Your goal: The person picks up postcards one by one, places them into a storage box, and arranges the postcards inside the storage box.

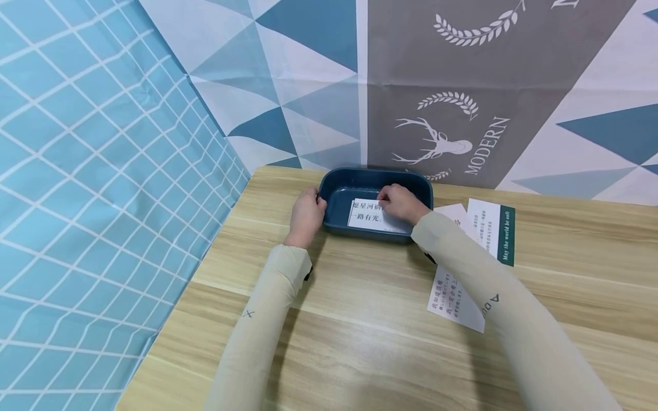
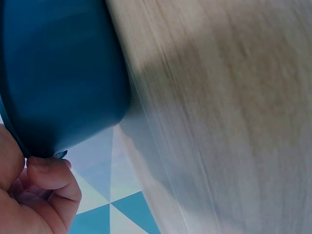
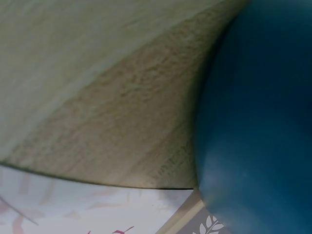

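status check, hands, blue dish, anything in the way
Left hand gripping blue dish at its left end. Right hand pinching printed card inside it. Loose cards to the right, partly hidden by right sleeve; no obstruction seen.

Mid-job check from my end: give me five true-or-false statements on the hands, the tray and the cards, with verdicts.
1. The left hand grips the blue tray at its left end. True.
2. The right hand is on the loose cards outside the tray. False: it is inside the tray, its fingers at a white card.
3. The green strip reading "May the world be soft" is to the left of the tray. False: it is to the right.
4. The white card inside the tray has printed characters on it. True.
5. The tray is at the near edge of the wooden table. False: it is by the far edge.
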`<act>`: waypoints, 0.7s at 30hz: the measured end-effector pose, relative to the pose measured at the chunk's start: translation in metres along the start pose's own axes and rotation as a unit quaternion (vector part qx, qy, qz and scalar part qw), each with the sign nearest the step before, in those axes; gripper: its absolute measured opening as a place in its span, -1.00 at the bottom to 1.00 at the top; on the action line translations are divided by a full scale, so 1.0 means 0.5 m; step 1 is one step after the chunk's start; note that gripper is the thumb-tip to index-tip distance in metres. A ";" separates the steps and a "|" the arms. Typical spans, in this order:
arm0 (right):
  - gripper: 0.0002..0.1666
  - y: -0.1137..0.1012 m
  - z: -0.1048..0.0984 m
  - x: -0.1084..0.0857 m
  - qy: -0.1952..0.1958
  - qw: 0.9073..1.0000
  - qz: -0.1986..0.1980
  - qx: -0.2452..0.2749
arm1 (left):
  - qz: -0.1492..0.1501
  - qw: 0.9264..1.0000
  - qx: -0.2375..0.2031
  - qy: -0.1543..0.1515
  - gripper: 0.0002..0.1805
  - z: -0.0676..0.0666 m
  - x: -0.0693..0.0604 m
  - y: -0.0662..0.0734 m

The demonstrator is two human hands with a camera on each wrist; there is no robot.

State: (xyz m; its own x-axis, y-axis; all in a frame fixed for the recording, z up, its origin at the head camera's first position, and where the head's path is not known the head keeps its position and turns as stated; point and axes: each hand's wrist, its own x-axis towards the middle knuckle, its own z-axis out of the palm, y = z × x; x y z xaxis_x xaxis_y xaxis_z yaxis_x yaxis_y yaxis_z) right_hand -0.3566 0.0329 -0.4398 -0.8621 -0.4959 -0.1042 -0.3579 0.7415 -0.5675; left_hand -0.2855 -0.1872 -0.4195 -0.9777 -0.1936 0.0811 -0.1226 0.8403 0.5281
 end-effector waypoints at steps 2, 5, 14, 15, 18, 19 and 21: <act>-0.73 0.001 0.001 0.000 0.002 1.000 0.000 -0.007 | -0.002 1.000 0.000 -0.001 -0.80 0.000 0.000 0.000; -0.73 0.000 0.002 -0.001 0.004 1.000 0.002 -0.021 | -0.007 1.000 -0.002 -0.004 -0.79 -0.001 0.000 0.001; -0.74 0.000 0.004 -0.004 0.020 0.997 -0.017 -0.075 | -0.012 1.000 -0.003 -0.011 -0.75 -0.002 0.002 0.001; -0.74 -0.001 0.004 -0.005 0.020 0.997 -0.017 -0.079 | -0.012 1.000 -0.003 -0.011 -0.75 -0.002 0.002 0.001; -0.75 -0.002 0.004 -0.008 0.019 0.996 -0.017 -0.089 | -0.011 1.000 -0.003 -0.010 -0.76 -0.002 0.002 0.001; -0.75 -0.002 0.005 -0.009 0.019 0.995 -0.017 -0.092 | -0.011 1.000 -0.002 -0.009 -0.76 -0.002 0.002 0.002; -0.75 0.000 0.005 -0.010 0.018 0.995 -0.019 -0.098 | -0.011 1.000 -0.002 -0.008 -0.77 -0.001 0.002 0.003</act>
State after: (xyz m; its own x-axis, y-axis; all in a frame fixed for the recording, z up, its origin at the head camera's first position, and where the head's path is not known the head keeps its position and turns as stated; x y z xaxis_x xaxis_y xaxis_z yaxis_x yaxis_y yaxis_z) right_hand -0.3514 0.0341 -0.4411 -0.8573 -0.5119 -0.0547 -0.4507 0.7976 -0.4008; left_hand -0.2863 -0.1867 -0.4181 -0.9772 -0.2046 0.0561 -0.1438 0.8333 0.5337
